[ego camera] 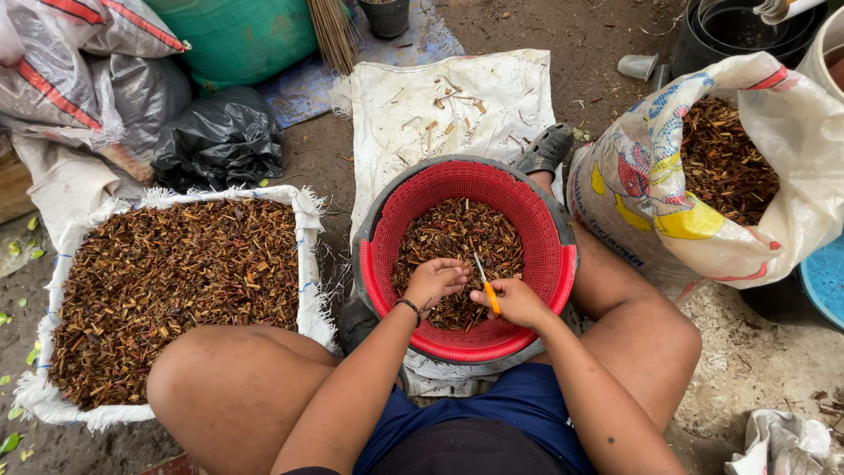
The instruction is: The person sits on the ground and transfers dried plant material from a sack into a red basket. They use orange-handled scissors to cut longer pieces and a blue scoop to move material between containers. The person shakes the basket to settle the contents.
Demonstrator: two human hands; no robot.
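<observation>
Over the red basket (549, 264) I watch: left hand (433, 281) pinches brown stem pieces (453, 233), right hand (519, 303) grips an orange knife (486, 286); much remains, open sack (53, 264) beside it full.

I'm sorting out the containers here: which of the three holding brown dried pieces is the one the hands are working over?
The red round basket between the knees. The left hand and right hand are above it; the white sack and printed bag sit aside.

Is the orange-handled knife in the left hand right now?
No, the right hand grips the orange-handled knife over the red basket, while the left hand pinches a brown piece.
</observation>
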